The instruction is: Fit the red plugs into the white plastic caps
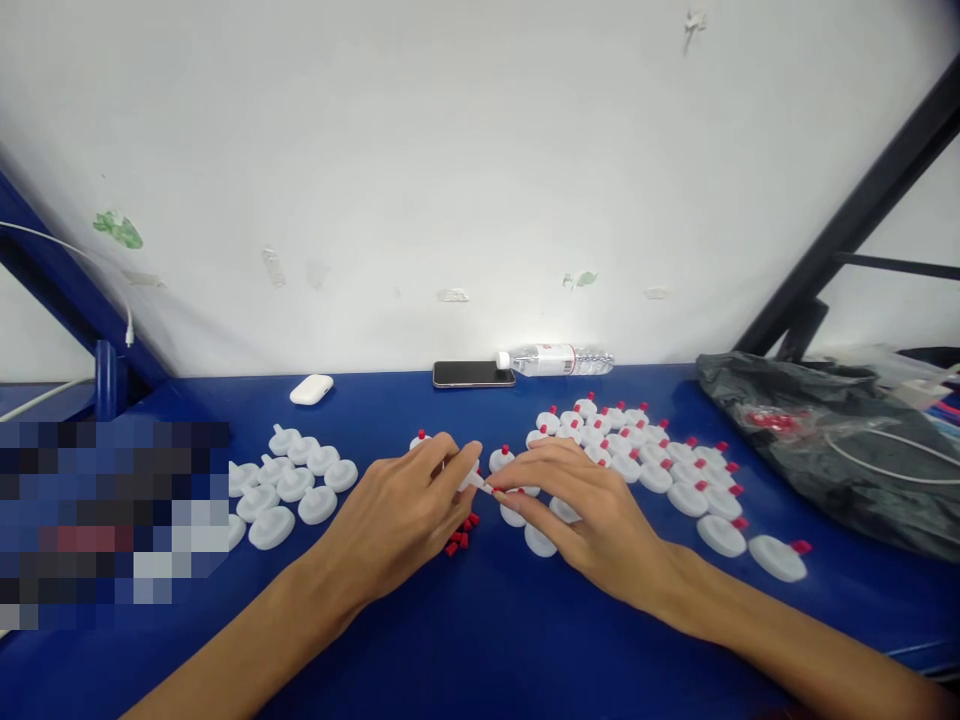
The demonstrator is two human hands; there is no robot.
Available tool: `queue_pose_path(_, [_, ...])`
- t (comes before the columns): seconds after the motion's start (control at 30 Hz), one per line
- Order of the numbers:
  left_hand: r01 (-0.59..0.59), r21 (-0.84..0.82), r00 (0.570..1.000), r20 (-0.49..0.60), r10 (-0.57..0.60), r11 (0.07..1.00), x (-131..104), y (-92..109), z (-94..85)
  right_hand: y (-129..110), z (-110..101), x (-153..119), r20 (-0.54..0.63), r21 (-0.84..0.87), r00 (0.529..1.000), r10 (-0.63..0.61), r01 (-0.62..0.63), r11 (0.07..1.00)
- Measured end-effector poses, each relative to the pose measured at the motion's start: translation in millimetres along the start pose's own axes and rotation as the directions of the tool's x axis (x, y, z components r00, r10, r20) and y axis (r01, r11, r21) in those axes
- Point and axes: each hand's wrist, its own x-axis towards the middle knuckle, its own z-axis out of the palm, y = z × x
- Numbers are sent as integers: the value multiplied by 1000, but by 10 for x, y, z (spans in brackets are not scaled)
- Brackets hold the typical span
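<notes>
Near the middle of the blue table (480,640), my left hand (412,500) pinches a white plastic piece (472,481) with its narrow tip towards the right. The thumb and fingers of my right hand (581,505) close round a small red cap (496,491) at that tip. Several loose red caps (459,540) lie just below my left fingers. White pieces without caps (271,527) are spread at the left. Many white pieces with red caps (688,497) stand in rows at the right, and some lie partly under my right hand.
A phone (472,375) and a plastic bottle (559,360) lie by the wall. A white case (312,389) is at the back left. Dark plastic bags (847,440) cover the right side, with a small bag of red pieces (776,422). The far left is blurred out.
</notes>
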Motion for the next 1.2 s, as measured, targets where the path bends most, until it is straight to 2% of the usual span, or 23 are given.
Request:
queue_pose_path(0.13, [19, -43, 1000, 7, -19, 999, 2, -4, -1, -8, -6, 8, 9, 32, 1000, 25, -26, 999])
queue_pose_path(0.33, [52, -161, 994, 103, -36, 986, 42, 15, -39, -39, -2, -14, -3, 103, 995, 95, -94, 990])
queue_pose_path(0.63, [46, -297, 999, 28, -39, 954, -54, 75, 15, -50, -3, -8, -14, 128, 996, 93, -90, 988])
queue_pose_path(0.8, [161, -477, 986, 36, -164, 864, 5, 130, -52, -78, 5, -5, -14, 106, 989, 145, -143, 984])
queue_pose_path(0.87, [253, -575, 967, 118, -227, 778, 48, 154, -132, -97, -4, 1, -28, 93, 983, 183, -179, 979])
queue_pose_path(0.9, [319, -642, 947, 189, -259, 697, 69, 160, -172, -104, -12, 7, -31, 98, 978, 204, -200, 975])
queue_pose_path(0.97, [467, -759, 882, 368, -293, 453, 101, 162, -232, -112, -33, 20, -21, 142, 969, 248, -242, 960])
queue_pose_path(1.03, [584, -790, 802, 526, -282, 186, 122, 155, -250, -111, -53, 35, -13, 202, 962, 273, -264, 943])
queue_pose_path(1.1, [633, -774, 748, 610, -261, 3, 135, 154, -233, -101, -66, 47, -13, 237, 964, 266, -255, 937])
queue_pose_path(1.2, [643, -750, 713, 660, -236, -157, 146, 171, -188, -76, -67, 52, -28, 249, 977, 210, -196, 948])
